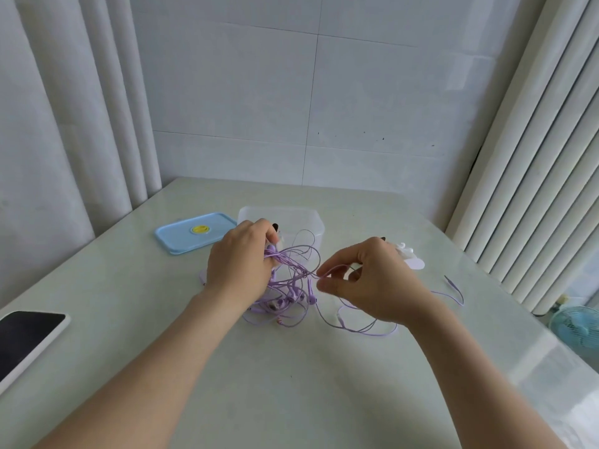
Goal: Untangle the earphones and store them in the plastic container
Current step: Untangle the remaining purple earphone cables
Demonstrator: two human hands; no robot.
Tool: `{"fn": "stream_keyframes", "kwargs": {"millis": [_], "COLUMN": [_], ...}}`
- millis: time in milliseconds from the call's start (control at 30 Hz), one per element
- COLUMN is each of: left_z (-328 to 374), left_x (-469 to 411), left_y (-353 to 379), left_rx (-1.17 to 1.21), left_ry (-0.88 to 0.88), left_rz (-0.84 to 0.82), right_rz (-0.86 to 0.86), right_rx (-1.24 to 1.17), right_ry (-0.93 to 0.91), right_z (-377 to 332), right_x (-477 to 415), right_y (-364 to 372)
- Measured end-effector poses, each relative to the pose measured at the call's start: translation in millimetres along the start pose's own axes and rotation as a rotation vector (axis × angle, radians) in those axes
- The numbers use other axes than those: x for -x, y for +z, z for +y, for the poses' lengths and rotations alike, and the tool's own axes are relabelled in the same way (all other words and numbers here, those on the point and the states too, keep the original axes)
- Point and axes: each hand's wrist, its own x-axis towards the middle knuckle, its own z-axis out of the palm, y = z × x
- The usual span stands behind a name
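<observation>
Both forearms reached in over the pale table (291, 384), with a phone (26, 335) lying way off to the left of the left hand (238, 264). That hand had its fingers curled round a bunch of the purple earphones (288, 296), a total tangle sitting between the hands. Right hand (372, 280) pinched one strand between thumb and forefinger. Clear plastic container (311, 222) stood open just behind the left hand, its blue lid (191, 233) further left.

Pretty bright, soft daylight coming in from about 3 o'clock through the curtains (534, 157). Whitish glare on the table (324, 400) at 4 o'clock, shadows barely there. Fisheye bends both side edges, and the whole shot's slightly soft.
</observation>
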Motion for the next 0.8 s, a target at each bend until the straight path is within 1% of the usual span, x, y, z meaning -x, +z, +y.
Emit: {"fn": "stream_keyframes", "kwargs": {"millis": [100,167,233,300,333,400,467,533,600,733,800], "left_z": [-1,-2,-1,-1,-2,-3,0,9,20,32,30], "left_x": [1,0,-2,-3,-4,-6,-8,-5,1,5,5], "left_y": [-1,-2,-5,-8,-8,-10,-14,-21,-24,-18,-12], "left_rx": [-0.068,-0.087,-0.106,-0.092,-0.057,0.075,0.207,0.236,0.23,0.257,0.267], "left_ry": [-0.019,-0.024,-0.043,-0.076,-0.097,-0.118,-0.11,-0.059,0.03,0.169,0.209], "left_rz": [0.014,0.032,0.047,0.034,0.016,-0.038,-0.141,-0.292,-0.366,-0.265,-0.255], "right_rz": [0.137,0.186,0.173,0.124,0.104,0.07,0.035,0.003,-0.007,0.003,0.013], "right_rx": [-0.039,-0.174,-0.329,-0.482,-0.536,-0.572,-0.611,-0.641,-0.605,-0.557,-0.535], "right_ry": [0.04,0.095,0.158,0.23,0.257,0.271,0.257,0.249,0.238,0.179,0.143], "right_z": [1,1,1,0,0,-1,0,1,3,4,4], "right_x": [-4,-4,-4,-4,-5,-5,-5,-5,-6,-8,-8], "right_y": [3,1,0,1,1,0,0,3,6,7,8]}}
